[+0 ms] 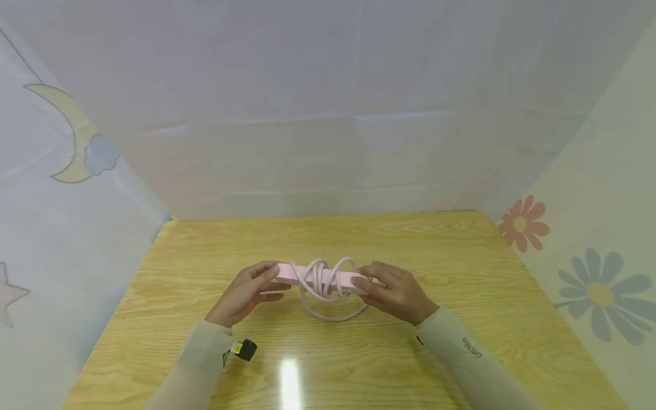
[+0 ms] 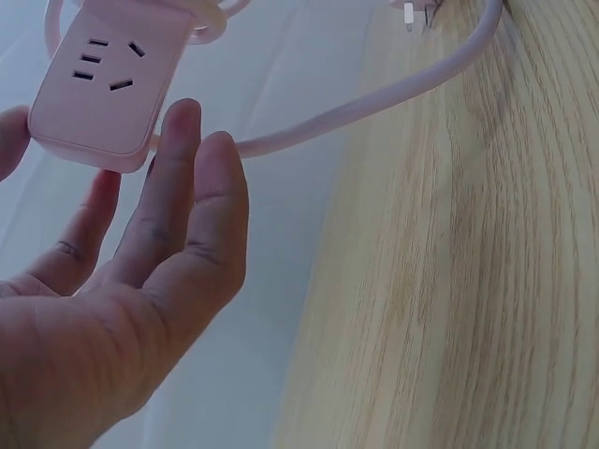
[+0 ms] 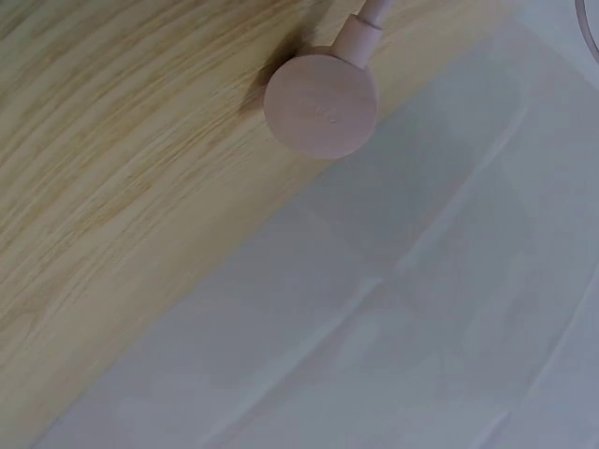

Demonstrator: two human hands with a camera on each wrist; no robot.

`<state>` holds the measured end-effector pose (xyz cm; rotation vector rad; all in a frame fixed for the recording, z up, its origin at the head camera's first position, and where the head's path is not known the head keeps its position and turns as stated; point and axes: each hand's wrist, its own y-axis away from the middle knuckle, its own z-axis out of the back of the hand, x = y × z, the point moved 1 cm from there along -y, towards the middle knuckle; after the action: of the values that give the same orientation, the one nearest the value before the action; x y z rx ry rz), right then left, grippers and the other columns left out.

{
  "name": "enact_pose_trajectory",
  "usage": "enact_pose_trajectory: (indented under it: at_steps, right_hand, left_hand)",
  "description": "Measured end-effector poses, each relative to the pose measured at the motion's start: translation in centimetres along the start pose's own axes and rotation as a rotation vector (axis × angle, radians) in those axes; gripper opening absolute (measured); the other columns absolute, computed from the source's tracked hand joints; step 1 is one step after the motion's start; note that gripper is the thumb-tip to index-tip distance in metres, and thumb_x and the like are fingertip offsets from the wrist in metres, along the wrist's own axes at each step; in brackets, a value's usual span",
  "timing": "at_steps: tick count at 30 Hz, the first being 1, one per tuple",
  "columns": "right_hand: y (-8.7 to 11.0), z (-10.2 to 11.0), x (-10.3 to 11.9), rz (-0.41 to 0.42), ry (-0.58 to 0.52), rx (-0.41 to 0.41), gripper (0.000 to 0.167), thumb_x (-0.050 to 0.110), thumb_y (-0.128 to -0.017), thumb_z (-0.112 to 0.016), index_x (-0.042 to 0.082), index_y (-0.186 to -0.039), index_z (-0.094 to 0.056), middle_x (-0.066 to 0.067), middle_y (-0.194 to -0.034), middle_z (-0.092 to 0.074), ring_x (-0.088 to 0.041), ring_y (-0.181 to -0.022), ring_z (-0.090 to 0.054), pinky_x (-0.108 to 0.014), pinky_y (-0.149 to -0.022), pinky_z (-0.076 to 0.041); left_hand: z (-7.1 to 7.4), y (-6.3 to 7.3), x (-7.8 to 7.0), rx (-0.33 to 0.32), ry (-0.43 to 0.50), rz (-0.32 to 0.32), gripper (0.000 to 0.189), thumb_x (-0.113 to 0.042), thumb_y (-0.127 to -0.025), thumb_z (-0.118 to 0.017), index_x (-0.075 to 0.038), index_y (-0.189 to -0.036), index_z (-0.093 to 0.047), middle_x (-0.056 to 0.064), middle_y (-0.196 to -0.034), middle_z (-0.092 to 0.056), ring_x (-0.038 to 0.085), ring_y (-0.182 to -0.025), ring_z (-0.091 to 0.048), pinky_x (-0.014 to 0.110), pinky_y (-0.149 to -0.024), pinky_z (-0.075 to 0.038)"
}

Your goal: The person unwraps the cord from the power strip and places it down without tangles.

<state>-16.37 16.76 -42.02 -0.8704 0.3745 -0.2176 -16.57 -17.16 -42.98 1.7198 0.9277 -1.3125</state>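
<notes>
A pink power strip (image 1: 287, 274) is held level above the table, its pink cord (image 1: 333, 319) wound loosely round the middle with one loop hanging below. My left hand (image 1: 248, 291) pinches the left end, thumb on one side and a finger on the other; the remaining fingers stick out under it. Socket slots show on the strip's face (image 2: 103, 108) in the left wrist view. The right end is gripped by my right hand (image 1: 397, 291), which does not appear in the right wrist view. There, a round pink plug (image 3: 321, 106) shows at the cord's end.
Underneath is a wood-grain table (image 1: 410, 353). Pale cloth walls enclose its back and sides, with a moon (image 1: 69, 131) printed on the left and flowers (image 1: 599, 293) on the right. A small black device (image 1: 247, 349) is attached at the left sleeve.
</notes>
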Motion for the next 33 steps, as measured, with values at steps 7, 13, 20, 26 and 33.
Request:
enact_pose_trajectory:
  at_steps: [7,13,20,26,33]
  right_hand:
    - [0.02,-0.01,-0.05,0.004,0.036,-0.036,0.020,0.020,-0.102,-0.060,0.007,-0.113,-0.069,-0.013,-0.100,-0.067,-0.025,-0.082,-0.069,-0.040,-0.076,-0.059]
    - [0.00,0.10,0.03,-0.021,0.046,-0.064,0.021,0.023,-0.101,-0.061,0.006,-0.112,-0.068,-0.013,-0.100,-0.067,-0.026,-0.078,-0.069,-0.039,-0.069,-0.059]
    - [0.07,0.26,0.09,-0.079,0.038,-0.073,0.023,0.024,-0.101,-0.060,0.004,-0.111,-0.068,-0.014,-0.099,-0.068,-0.025,-0.075,-0.069,-0.036,-0.062,-0.059]
    - [0.13,0.23,0.28,-0.117,0.024,-0.063,0.025,0.025,-0.102,-0.060,0.005,-0.113,-0.067,-0.015,-0.099,-0.067,-0.025,-0.073,-0.069,-0.034,-0.058,-0.058]
    - [0.39,0.13,0.54,-0.185,-0.029,-0.044,0.032,0.031,-0.102,-0.059,0.002,-0.115,-0.065,-0.017,-0.103,-0.063,-0.024,-0.069,-0.068,-0.031,-0.055,-0.057]
  left_hand:
    - [0.06,0.23,-0.17,-0.006,-0.011,-0.008,0.037,-0.028,-0.107,-0.051,-0.002,-0.131,-0.055,0.005,-0.120,-0.065,0.027,-0.111,-0.065,0.048,-0.095,-0.051]
    - [0.11,0.35,-0.23,-0.017,-0.003,-0.009,0.041,-0.029,-0.107,-0.050,0.001,-0.134,-0.051,0.004,-0.123,-0.063,0.026,-0.112,-0.064,0.048,-0.095,-0.051]
    - [-0.04,0.34,0.07,-0.042,0.002,0.008,0.032,-0.027,-0.106,-0.053,-0.003,-0.128,-0.057,0.006,-0.123,-0.059,0.027,-0.112,-0.064,0.050,-0.096,-0.050]
    - [-0.19,0.32,0.36,-0.035,-0.027,0.027,0.046,-0.027,-0.105,-0.054,0.005,-0.137,-0.047,0.011,-0.129,-0.055,0.029,-0.115,-0.062,0.049,-0.097,-0.050]
    - [-0.22,0.31,0.57,-0.033,-0.036,0.034,0.049,-0.027,-0.104,-0.056,0.006,-0.138,-0.044,0.019,-0.135,-0.051,0.032,-0.117,-0.061,0.047,-0.096,-0.051]
